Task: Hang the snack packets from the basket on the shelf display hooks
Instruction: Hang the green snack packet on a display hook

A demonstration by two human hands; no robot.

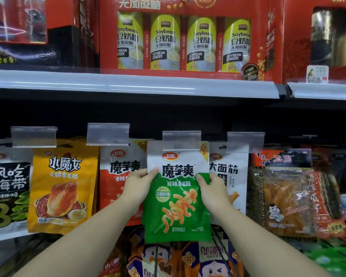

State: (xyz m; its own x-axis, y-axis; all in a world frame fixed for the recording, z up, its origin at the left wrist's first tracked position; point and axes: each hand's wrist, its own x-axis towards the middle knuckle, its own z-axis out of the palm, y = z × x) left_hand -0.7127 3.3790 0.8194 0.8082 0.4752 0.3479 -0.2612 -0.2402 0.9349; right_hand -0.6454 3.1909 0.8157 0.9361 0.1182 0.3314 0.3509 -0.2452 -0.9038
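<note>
- A green-and-white snack packet [178,198] hangs at centre frame, its top edge tucked behind a clear price-tag holder [181,140]
- The left hand [137,187] pinches the packet's edge at 9 o'clock, thumb on the front
- The right hand [211,189] pinches the edge at 3 o'clock likewise
- A red packet [116,176] hangs at 9 o'clock, a white one [233,176] at 3 o'clock
- Soybean powder cans [183,44] line the shelf [128,84] at 12 o'clock

Hanging upright under a clear price tag holder [181,140], a green-and-white snack packet [178,196] printed with orange skewered strips, sitting between neighbouring hung packets.
</note>
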